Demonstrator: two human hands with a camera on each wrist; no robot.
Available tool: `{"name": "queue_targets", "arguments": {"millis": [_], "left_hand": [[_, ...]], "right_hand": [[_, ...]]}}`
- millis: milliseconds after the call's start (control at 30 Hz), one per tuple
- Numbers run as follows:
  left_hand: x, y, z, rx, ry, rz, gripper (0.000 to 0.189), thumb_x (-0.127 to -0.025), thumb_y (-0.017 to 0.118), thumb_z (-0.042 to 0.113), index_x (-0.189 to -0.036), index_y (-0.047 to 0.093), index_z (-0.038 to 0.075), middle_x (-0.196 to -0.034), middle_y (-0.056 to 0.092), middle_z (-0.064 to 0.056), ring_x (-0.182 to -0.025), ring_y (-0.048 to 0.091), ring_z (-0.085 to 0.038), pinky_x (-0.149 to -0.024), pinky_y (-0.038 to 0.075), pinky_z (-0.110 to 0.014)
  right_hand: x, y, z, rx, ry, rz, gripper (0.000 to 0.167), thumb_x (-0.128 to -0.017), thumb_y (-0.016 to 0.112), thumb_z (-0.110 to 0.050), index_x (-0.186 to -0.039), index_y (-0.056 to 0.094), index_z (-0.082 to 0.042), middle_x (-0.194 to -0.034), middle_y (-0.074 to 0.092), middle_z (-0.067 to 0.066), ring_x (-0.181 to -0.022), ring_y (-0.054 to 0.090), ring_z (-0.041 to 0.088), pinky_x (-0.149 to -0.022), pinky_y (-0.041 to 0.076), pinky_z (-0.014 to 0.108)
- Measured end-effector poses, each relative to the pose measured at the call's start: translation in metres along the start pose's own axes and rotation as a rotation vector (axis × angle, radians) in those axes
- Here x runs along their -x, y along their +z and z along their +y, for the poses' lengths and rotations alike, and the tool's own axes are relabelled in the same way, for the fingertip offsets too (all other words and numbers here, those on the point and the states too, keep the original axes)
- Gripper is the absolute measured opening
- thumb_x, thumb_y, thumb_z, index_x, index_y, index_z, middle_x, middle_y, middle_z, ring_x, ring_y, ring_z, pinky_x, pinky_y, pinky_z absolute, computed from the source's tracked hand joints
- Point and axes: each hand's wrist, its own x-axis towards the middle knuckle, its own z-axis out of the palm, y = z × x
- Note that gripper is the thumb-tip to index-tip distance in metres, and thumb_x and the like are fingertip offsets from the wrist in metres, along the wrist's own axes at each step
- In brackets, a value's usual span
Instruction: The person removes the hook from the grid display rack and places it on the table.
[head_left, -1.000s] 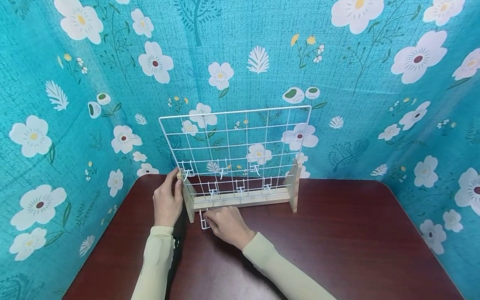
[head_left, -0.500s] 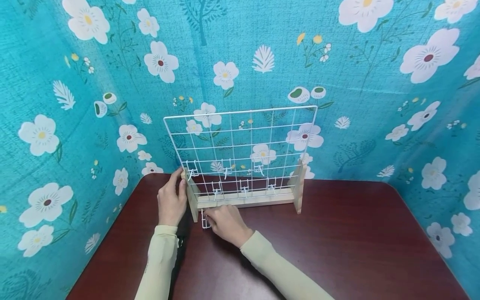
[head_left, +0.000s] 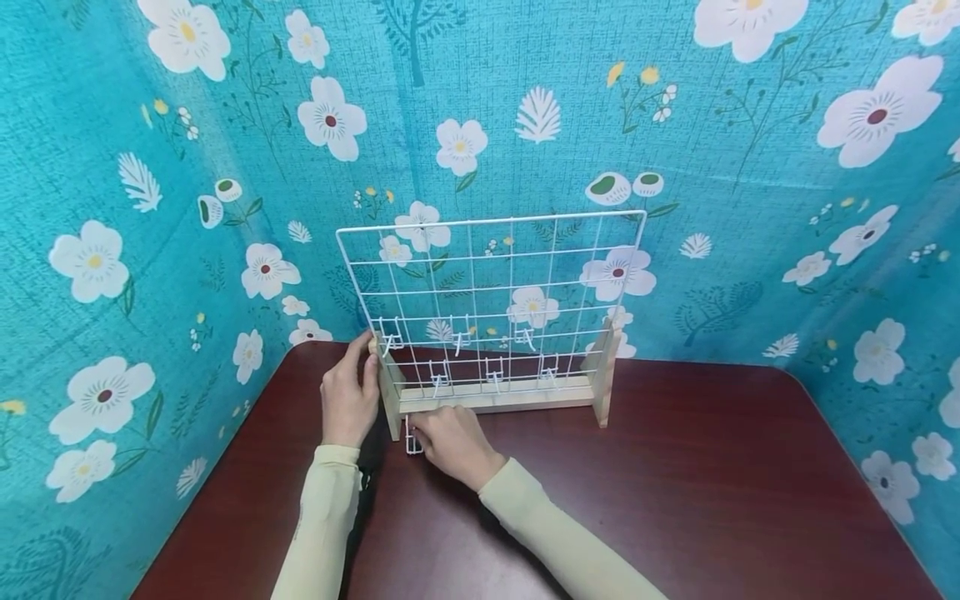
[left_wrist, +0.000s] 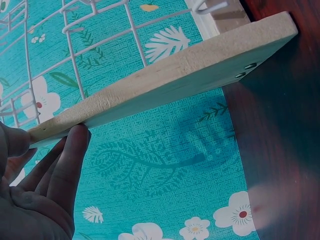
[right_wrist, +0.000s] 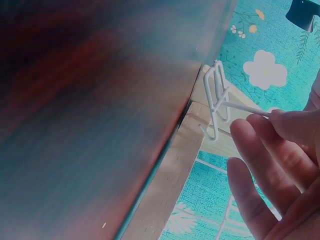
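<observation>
A white wire grid rack (head_left: 491, 292) stands upright in a pale wooden base on the table. My left hand (head_left: 349, 400) holds the top of the rack's left wooden side piece (left_wrist: 165, 75), fingertips against its face in the left wrist view. In front of the base's left end, my right hand (head_left: 457, 446) pinches the prong of a white wire hook (right_wrist: 216, 102) between thumb and fingers. The hook's frame points away from the hand, apart from the grid. Several similar hooks (head_left: 495, 377) hang on the grid's lower bars in two rows.
The dark red-brown table (head_left: 675, 483) extends to the right and in front of the rack. A teal flowered cloth (head_left: 720, 208) covers the walls behind and at both sides. The right wooden side piece (head_left: 606, 375) stands at the rack's far end.
The head view has swung a little left, so the scene sits further right. The hook in my right hand has turned slightly and come a bit closer to the left side piece. My left hand keeps its hold.
</observation>
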Motion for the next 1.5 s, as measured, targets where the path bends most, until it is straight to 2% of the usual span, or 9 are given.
{"name": "queue_targets", "arguments": {"millis": [167,367,600,1067,1500], "left_hand": [[0.001,-0.001,0.001,-0.003,-0.001,-0.007,0.041,-0.105,0.061,0.016,-0.147,0.06,0.017,-0.141,0.068,-0.016,-0.122,0.069,-0.04,-0.102,0.054,-0.06],[0.001,-0.001,0.002,-0.005,-0.001,-0.006,0.041,-0.105,0.061,0.016,-0.146,0.06,0.016,-0.14,0.069,-0.017,-0.122,0.069,-0.04,-0.103,0.054,-0.059],[-0.001,0.0,0.001,-0.002,0.024,0.019,0.039,-0.106,0.061,0.017,-0.144,0.062,0.016,-0.138,0.07,-0.016,-0.12,0.07,-0.041,-0.101,0.054,-0.061],[-0.005,0.0,0.004,0.007,0.013,0.004,0.038,-0.106,0.061,0.017,-0.144,0.062,0.015,-0.137,0.071,-0.017,-0.118,0.071,-0.04,-0.101,0.055,-0.059],[0.0,-0.002,0.001,-0.005,0.012,0.003,0.038,-0.106,0.061,0.017,-0.144,0.061,0.016,-0.137,0.07,-0.017,-0.118,0.071,-0.041,-0.101,0.055,-0.059]], "right_hand": [[0.0,0.001,-0.002,0.011,0.001,-0.021,0.014,-0.093,0.076,-0.023,-0.079,0.072,-0.025,-0.065,0.071,-0.008,-0.056,0.065,0.013,-0.046,0.043,0.031],[-0.002,0.002,-0.004,0.0,-0.004,-0.062,0.011,-0.095,0.072,-0.021,-0.087,0.079,-0.025,-0.067,0.072,-0.01,-0.056,0.065,0.011,-0.048,0.045,0.029],[-0.006,0.006,-0.003,0.009,0.02,-0.071,0.02,-0.099,0.069,-0.026,-0.08,0.074,-0.027,-0.063,0.067,-0.01,-0.056,0.065,0.013,-0.049,0.048,0.033],[-0.01,0.006,-0.003,0.002,0.018,-0.051,0.013,-0.093,0.074,-0.022,-0.081,0.076,-0.027,-0.066,0.071,-0.008,-0.059,0.068,0.016,-0.05,0.048,0.034],[-0.008,0.007,-0.008,-0.026,0.024,-0.077,0.011,-0.095,0.074,-0.024,-0.084,0.075,-0.025,-0.068,0.072,-0.007,-0.06,0.069,0.016,-0.05,0.049,0.034]]}}
